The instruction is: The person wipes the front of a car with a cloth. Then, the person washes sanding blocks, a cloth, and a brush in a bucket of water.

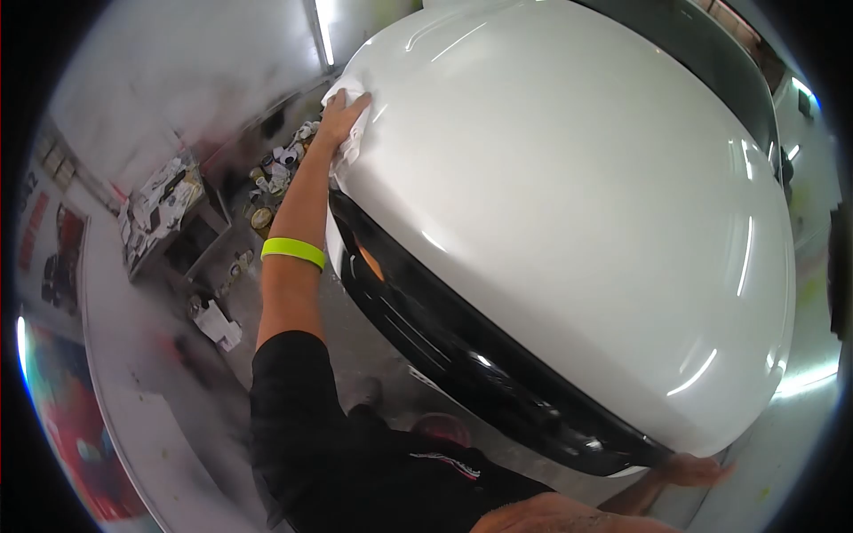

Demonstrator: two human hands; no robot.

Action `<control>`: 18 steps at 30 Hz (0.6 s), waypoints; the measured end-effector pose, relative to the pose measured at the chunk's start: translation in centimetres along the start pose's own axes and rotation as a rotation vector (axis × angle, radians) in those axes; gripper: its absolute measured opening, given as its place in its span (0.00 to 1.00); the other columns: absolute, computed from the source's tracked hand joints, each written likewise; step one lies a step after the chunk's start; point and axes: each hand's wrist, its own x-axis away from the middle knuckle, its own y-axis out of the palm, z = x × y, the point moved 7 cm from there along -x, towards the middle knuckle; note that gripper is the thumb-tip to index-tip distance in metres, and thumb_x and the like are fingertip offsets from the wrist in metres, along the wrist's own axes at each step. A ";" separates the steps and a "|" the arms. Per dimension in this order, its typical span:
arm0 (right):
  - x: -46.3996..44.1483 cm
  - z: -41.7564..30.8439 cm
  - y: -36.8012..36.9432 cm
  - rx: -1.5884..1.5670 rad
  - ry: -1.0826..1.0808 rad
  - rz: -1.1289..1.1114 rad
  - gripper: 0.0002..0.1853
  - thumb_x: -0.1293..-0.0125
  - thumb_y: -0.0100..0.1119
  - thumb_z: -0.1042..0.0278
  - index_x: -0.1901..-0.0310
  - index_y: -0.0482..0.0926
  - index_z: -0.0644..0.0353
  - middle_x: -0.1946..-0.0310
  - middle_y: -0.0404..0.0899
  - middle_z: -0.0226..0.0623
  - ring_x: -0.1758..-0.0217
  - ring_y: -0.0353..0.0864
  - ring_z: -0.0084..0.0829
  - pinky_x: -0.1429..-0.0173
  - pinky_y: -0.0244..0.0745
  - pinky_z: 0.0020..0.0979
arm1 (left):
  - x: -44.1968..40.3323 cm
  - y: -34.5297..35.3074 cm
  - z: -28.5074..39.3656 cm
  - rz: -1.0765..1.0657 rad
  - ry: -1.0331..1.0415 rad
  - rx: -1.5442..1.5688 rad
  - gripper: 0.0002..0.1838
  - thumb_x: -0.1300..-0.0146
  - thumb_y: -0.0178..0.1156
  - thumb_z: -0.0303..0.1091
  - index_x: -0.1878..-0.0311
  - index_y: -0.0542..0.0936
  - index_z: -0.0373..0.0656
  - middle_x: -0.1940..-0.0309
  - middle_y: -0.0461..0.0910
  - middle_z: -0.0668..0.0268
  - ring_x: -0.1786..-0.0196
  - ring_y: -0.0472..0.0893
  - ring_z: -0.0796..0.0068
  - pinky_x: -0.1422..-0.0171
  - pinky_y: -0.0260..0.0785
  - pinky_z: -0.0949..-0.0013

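A large white car hood (569, 204) fills the middle of the view, with a glossy black front panel (462, 355) along its lower edge. My left hand (345, 120) presses a white cloth (352, 147) against the hood's far left corner, fingers closed over it. On that forearm is a bright yellow-green wristband (293, 251). Down at the near right corner, my right hand (695, 470) lies beside the end of the black panel, fingers stretched out. No object shows in it. An orange light (370, 259) sits at the left end of the black panel.
Left of the car stands a paint-marked bench (169, 209) covered with papers and tools. Several cans (262, 218) and scraps crowd the floor by the wall. A reddish round container (442, 428) is on the floor below the front panel. The windshield (702, 44) rises behind the hood.
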 end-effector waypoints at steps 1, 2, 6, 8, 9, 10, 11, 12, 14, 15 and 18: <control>2.8 -6.1 -1.2 -0.147 -0.122 -0.049 0.31 0.22 0.27 0.50 0.38 0.65 0.74 0.39 0.67 0.56 0.36 0.68 0.49 0.34 0.65 0.44 | -1.7 0.1 -1.3 -0.009 -0.009 0.054 0.55 0.46 0.57 0.68 0.27 0.57 0.33 0.28 0.53 0.37 0.24 0.52 0.45 0.23 0.49 0.58; 6.2 -11.1 -2.2 -0.298 -0.253 -0.093 0.32 0.22 0.27 0.49 0.36 0.62 0.73 0.36 0.64 0.56 0.32 0.65 0.50 0.30 0.61 0.46 | -4.4 1.3 -3.2 -0.058 0.091 0.035 0.59 0.49 0.58 0.70 0.28 0.56 0.27 0.28 0.52 0.38 0.24 0.52 0.47 0.23 0.48 0.57; 13.7 -23.6 -2.3 -0.404 -0.367 -0.446 0.34 0.23 0.25 0.44 0.31 0.56 0.69 0.30 0.56 0.55 0.25 0.54 0.52 0.25 0.49 0.53 | -9.8 3.4 -4.2 -0.059 0.266 -0.024 0.58 0.50 0.58 0.70 0.29 0.58 0.30 0.28 0.54 0.39 0.24 0.53 0.46 0.23 0.48 0.56; 15.5 -26.7 -1.5 -0.382 -0.388 -0.590 0.34 0.23 0.25 0.44 0.30 0.55 0.68 0.29 0.55 0.55 0.24 0.52 0.52 0.24 0.48 0.54 | -11.2 3.8 -4.5 -0.045 0.314 -0.060 0.56 0.50 0.58 0.70 0.29 0.60 0.32 0.28 0.56 0.41 0.25 0.55 0.46 0.24 0.49 0.56; 16.1 -26.7 -0.8 -0.299 -0.382 -0.602 0.35 0.23 0.25 0.43 0.30 0.55 0.67 0.29 0.54 0.54 0.24 0.51 0.52 0.24 0.47 0.54 | -10.6 2.5 -2.3 -0.029 0.258 -0.027 0.54 0.50 0.58 0.69 0.30 0.62 0.34 0.29 0.58 0.43 0.25 0.56 0.45 0.24 0.50 0.55; 16.5 -26.7 0.1 -0.225 -0.375 -0.600 0.35 0.23 0.25 0.42 0.29 0.54 0.65 0.28 0.53 0.54 0.24 0.50 0.53 0.24 0.46 0.54 | -11.7 3.1 -2.2 -0.087 0.171 -0.075 0.54 0.46 0.54 0.70 0.27 0.56 0.37 0.27 0.53 0.44 0.24 0.53 0.45 0.23 0.47 0.51; 16.7 -26.3 0.2 -0.163 -0.336 -0.598 0.36 0.24 0.26 0.42 0.29 0.54 0.65 0.28 0.52 0.54 0.23 0.49 0.53 0.24 0.46 0.54 | -12.6 3.7 -2.9 -0.149 0.084 -0.123 0.53 0.42 0.51 0.70 0.24 0.51 0.40 0.25 0.47 0.45 0.23 0.50 0.45 0.23 0.45 0.46; 16.9 -26.7 0.5 -0.123 -0.394 -0.638 0.35 0.24 0.27 0.42 0.28 0.53 0.65 0.28 0.52 0.54 0.23 0.48 0.53 0.24 0.46 0.54 | -14.4 4.5 -3.9 -0.142 0.071 -0.106 0.53 0.42 0.51 0.70 0.24 0.51 0.40 0.25 0.47 0.45 0.23 0.50 0.45 0.23 0.45 0.46; 16.8 -27.1 0.6 -0.077 -0.461 -0.637 0.35 0.24 0.27 0.42 0.28 0.53 0.65 0.27 0.51 0.55 0.23 0.48 0.53 0.24 0.46 0.54 | -19.9 6.4 -4.7 -0.054 0.134 0.084 0.41 0.42 0.53 0.63 0.31 0.66 0.44 0.31 0.62 0.42 0.27 0.59 0.44 0.25 0.53 0.55; 16.8 -27.0 0.8 -0.059 -0.430 -0.646 0.35 0.24 0.28 0.44 0.28 0.53 0.64 0.27 0.51 0.54 0.23 0.47 0.53 0.24 0.45 0.54 | -23.1 7.3 -6.2 -0.031 0.137 0.113 0.41 0.42 0.53 0.63 0.31 0.66 0.44 0.31 0.62 0.42 0.27 0.59 0.44 0.25 0.53 0.55; 16.9 -26.9 0.7 -0.031 -0.396 -0.638 0.33 0.24 0.30 0.46 0.28 0.53 0.64 0.27 0.50 0.55 0.23 0.46 0.54 0.24 0.44 0.53 | -27.3 11.8 -9.2 -0.249 0.588 -0.041 0.26 0.33 0.45 0.50 0.35 0.70 0.53 0.32 0.63 0.43 0.29 0.63 0.46 0.27 0.55 0.53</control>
